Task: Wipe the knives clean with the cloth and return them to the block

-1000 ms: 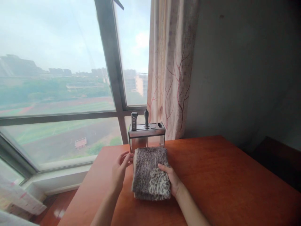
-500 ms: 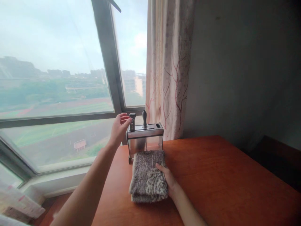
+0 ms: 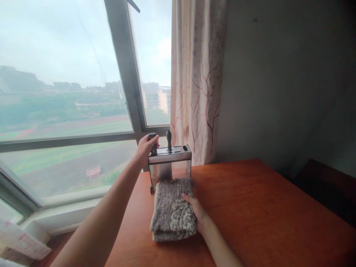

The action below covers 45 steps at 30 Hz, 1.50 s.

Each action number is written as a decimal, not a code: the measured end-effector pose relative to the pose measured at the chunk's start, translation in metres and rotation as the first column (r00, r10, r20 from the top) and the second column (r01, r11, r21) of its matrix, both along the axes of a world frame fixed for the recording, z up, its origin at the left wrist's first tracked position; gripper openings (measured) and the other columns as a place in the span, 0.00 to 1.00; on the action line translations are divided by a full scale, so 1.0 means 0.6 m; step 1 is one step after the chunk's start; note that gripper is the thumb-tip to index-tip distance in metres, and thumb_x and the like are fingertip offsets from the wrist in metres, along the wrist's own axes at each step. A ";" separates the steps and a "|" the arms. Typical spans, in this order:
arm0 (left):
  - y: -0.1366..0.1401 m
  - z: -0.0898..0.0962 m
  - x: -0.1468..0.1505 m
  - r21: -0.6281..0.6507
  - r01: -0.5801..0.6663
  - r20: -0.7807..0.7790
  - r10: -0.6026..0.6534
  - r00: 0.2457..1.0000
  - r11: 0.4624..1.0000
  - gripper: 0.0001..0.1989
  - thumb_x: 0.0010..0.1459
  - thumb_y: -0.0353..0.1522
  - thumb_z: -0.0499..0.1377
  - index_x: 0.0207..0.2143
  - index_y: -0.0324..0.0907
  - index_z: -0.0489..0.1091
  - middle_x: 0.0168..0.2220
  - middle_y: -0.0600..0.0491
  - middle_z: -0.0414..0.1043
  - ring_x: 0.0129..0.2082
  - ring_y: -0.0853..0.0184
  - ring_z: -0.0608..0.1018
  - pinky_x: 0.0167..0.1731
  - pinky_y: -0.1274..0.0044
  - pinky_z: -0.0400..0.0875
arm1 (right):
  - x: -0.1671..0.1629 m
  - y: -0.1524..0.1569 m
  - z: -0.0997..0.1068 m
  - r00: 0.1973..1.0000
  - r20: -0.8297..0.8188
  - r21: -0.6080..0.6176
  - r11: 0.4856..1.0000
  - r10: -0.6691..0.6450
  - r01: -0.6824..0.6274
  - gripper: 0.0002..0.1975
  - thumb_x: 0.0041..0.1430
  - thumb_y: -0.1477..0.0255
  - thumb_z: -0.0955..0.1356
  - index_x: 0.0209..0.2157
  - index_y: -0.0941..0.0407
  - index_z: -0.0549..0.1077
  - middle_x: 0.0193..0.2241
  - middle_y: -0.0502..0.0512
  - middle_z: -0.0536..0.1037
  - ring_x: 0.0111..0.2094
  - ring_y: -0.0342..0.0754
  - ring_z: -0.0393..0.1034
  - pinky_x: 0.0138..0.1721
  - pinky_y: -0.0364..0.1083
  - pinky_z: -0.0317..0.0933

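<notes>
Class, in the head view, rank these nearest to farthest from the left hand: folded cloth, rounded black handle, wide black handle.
1. Wide black handle: in the left hand.
2. Rounded black handle: upright, just right of it.
3. Folded cloth: in front of both.

Homelike room, branch-patterned curtain (image 3: 198, 81), large window (image 3: 66, 107), reddish-brown table (image 3: 244, 204), knife holder (image 3: 174, 158)

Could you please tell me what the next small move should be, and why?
Probably draw the dark handle straight up with the left hand: its fingers are wrapped around it, and it stands upright in the top of the holder. The right hand could rest where it is, thumb on the folded cloth in front.
</notes>
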State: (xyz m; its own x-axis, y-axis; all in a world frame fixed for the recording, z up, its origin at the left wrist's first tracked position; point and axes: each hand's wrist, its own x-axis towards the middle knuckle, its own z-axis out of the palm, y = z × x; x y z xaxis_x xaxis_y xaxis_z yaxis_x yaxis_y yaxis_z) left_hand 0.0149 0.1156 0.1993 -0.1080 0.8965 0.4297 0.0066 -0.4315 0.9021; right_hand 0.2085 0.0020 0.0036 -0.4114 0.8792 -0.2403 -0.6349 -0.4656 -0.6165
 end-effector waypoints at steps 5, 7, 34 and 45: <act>0.003 0.023 0.004 0.024 -0.007 0.040 0.007 0.999 1.000 0.15 0.46 0.40 0.65 0.27 0.38 0.68 0.22 0.57 0.67 0.20 0.72 0.70 0.22 0.79 0.63 | 0.000 -0.002 0.003 1.000 -0.009 -0.014 1.000 0.012 -0.012 0.18 0.49 0.66 0.72 0.39 0.62 0.74 0.31 0.61 0.81 0.39 0.57 0.76 0.43 0.54 0.66; 0.005 0.037 0.008 0.036 -0.012 0.053 0.010 0.999 0.999 0.15 0.46 0.40 0.65 0.27 0.38 0.68 0.22 0.57 0.66 0.19 0.73 0.69 0.22 0.79 0.63 | -0.001 -0.004 0.005 1.000 -0.012 -0.007 1.000 0.002 -0.002 0.17 0.50 0.66 0.71 0.39 0.63 0.74 0.31 0.61 0.81 0.38 0.56 0.76 0.44 0.53 0.66; -0.020 0.279 0.019 0.354 0.044 0.153 -0.105 0.983 0.934 0.08 0.58 0.34 0.60 0.30 0.42 0.63 0.21 0.61 0.63 0.21 0.75 0.65 0.25 0.78 0.63 | -0.001 -0.010 0.011 0.999 0.035 0.009 0.999 -0.038 0.038 0.18 0.48 0.66 0.73 0.39 0.64 0.75 0.32 0.62 0.81 0.35 0.54 0.77 0.43 0.51 0.66; -0.039 0.188 0.006 0.213 -0.084 0.225 0.035 0.974 0.973 0.07 0.50 0.29 0.63 0.24 0.39 0.67 0.19 0.59 0.62 0.16 0.74 0.67 0.16 0.80 0.64 | 0.000 0.002 0.000 1.000 0.027 -0.017 1.000 -0.008 0.009 0.18 0.47 0.67 0.73 0.38 0.64 0.75 0.29 0.61 0.81 0.35 0.56 0.77 0.42 0.52 0.67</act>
State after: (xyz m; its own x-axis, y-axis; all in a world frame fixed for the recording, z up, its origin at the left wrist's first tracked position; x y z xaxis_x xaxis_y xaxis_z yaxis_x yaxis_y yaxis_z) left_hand 0.0182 0.0924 0.3124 -0.2710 0.7715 0.5756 -0.1479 -0.6242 0.7671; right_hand 0.2084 0.0032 0.0038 -0.3973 0.8782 -0.2663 -0.6223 -0.4711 -0.6252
